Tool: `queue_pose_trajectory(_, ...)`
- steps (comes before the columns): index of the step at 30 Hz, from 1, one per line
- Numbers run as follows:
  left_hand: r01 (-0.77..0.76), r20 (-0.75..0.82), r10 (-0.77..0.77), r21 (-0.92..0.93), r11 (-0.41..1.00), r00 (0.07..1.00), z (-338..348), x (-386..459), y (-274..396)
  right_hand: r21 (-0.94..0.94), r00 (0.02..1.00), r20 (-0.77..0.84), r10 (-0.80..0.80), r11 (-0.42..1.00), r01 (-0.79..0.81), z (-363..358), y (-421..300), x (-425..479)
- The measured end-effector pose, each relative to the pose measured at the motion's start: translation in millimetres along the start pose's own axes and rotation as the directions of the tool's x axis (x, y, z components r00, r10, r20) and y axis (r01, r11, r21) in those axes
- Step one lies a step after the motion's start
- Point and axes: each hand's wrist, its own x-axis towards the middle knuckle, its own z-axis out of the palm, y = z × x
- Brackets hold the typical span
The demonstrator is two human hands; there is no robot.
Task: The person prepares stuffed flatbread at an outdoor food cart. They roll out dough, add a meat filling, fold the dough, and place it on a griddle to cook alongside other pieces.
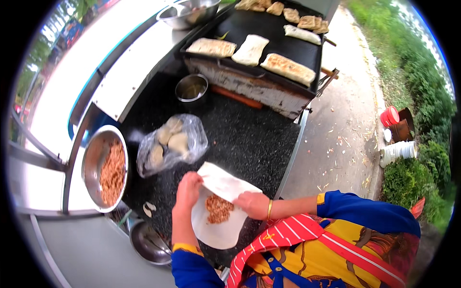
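On the black speckled counter (248,133) lies a thin sheet of dough (219,235) with a small heap of reddish minced filling (218,208) on it. The sheet's far part is lifted and folded towards me, partly over the filling. My left hand (189,189) pinches the fold's left corner. At its right corner, my right hand (252,204) grips the dough, a gold bangle on the wrist. Beyond my left hand sits a clear plastic bag (194,133) with several pale dough balls (178,142). A steel bowl (88,162) of the same-looking filling stands at the left.
A black griddle (230,25) with several flat filled breads (288,68) stands at the counter's far end. Before it is a steel pot (191,88) holding liquid. Another steel bowl (144,244) sits low at the left. The counter's metal edge (293,154) runs along the right.
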Motion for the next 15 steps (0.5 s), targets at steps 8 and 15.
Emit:
queue_pose_trajectory(8,-0.094,-0.141,0.163,0.399,0.912,0.976,28,-34,18,-0.354,0.975,0.147,-0.165,0.912,0.208,-5,-22,-7)
queue_pose_trajectory(15,0.320,-0.477,-0.188,0.212,0.923,0.858,0,-82,-2,-0.033,0.909,-0.398,-0.126,0.992,0.123,-180,17,83)
